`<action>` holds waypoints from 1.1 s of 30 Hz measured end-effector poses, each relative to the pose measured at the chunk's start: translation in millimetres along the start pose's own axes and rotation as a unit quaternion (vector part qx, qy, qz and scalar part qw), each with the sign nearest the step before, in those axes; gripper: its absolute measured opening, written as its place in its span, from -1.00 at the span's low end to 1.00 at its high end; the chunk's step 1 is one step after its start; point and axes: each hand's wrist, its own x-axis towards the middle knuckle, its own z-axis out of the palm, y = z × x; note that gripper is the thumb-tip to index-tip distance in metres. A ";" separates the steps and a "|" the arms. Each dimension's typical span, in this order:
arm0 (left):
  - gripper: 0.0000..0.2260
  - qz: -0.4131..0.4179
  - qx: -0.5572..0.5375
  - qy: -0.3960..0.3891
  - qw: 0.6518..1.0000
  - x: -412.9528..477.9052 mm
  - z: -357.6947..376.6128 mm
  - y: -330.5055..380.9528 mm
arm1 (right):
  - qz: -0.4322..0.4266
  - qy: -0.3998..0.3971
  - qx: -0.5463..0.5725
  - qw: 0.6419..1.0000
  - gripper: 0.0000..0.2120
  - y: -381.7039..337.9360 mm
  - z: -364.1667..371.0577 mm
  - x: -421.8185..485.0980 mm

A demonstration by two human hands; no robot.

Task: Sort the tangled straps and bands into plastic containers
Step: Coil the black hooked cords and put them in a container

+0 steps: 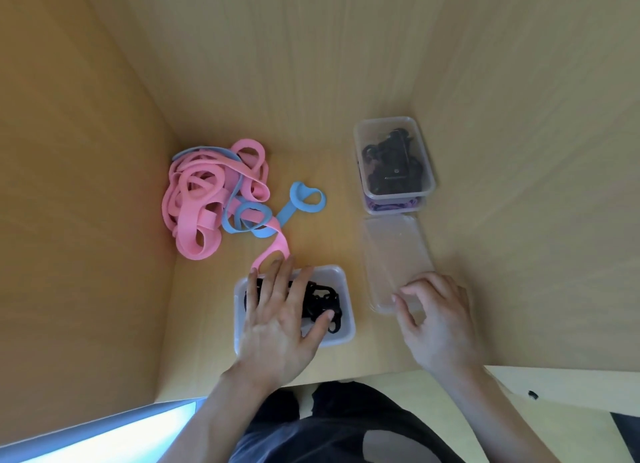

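A tangle of pink bands [201, 199] with blue bands [304, 199] woven through it lies at the back left of the wooden surface. In front of it stands a clear plastic container [343, 282] holding black straps [322, 301]. My left hand [280, 320] lies flat over this container, fingers spread and straight, pressing on the straps. One pink band end reaches my fingertips. My right hand [436, 317] has its curled fingers on the near edge of a clear lid [394, 254] lying flat to the right.
At the back right a clear container [394, 157] of dark straps is stacked on another container with purple bands [391, 207]. Wooden walls close in at the left, back and right. The surface's front edge runs just below my wrists.
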 end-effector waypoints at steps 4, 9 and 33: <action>-0.50 -0.001 -0.113 0.067 0.991 0.2 -10.9 8.4 | -0.029 0.073 0.015 0.997 -0.89 -3.1 -15.2 -4.9; -0.42 0.037 -0.186 0.148 0.971 27.1 -42.6 10.9 | -0.070 0.109 0.089 0.988 -0.90 -20.0 -37.4 6.9; -0.45 -0.155 -0.367 0.094 0.912 -25.7 -46.7 -62.3 | 0.183 -0.139 0.402 0.887 -0.84 -70.0 17.5 54.1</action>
